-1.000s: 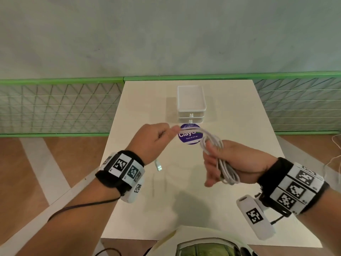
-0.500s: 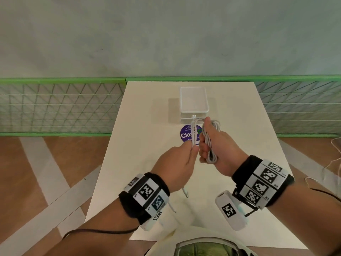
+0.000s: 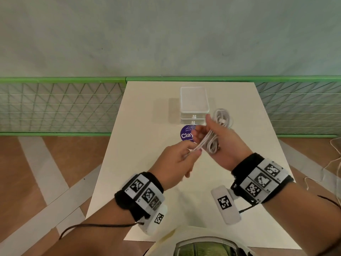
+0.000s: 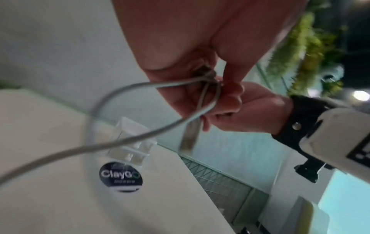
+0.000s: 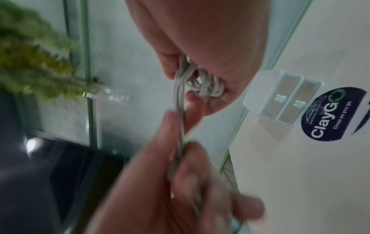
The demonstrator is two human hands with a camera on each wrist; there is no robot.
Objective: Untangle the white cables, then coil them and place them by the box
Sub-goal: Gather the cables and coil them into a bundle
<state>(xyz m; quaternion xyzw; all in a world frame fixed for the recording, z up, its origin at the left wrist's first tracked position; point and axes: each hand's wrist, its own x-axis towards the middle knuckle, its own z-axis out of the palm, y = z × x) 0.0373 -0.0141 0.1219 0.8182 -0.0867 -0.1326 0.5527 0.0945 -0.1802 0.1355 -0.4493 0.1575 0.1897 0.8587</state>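
A white cable [image 3: 219,124] is wound in loops around my right hand [image 3: 217,143], held above the table just in front of the white box [image 3: 194,100]. My right fingers curl round the bundle [image 5: 202,85]. My left hand [image 3: 177,161] pinches the loose end of the cable [image 3: 195,147] and holds it taut against the coil. In the left wrist view a slack loop [image 4: 104,101] of the same cable hangs below the hands. The end plug is hidden inside my left fist.
The white table [image 3: 147,126] carries a clear-lidded drawer box at the back middle and a round purple sticker [image 3: 185,134] in front of it. A green mesh fence [image 3: 60,106] runs behind. Loose wires [image 3: 332,163] lie on the floor at the right.
My right hand has turned palm up and moved right, toward the box's right side, with the coil. My left hand has drawn the loose end across beneath it.
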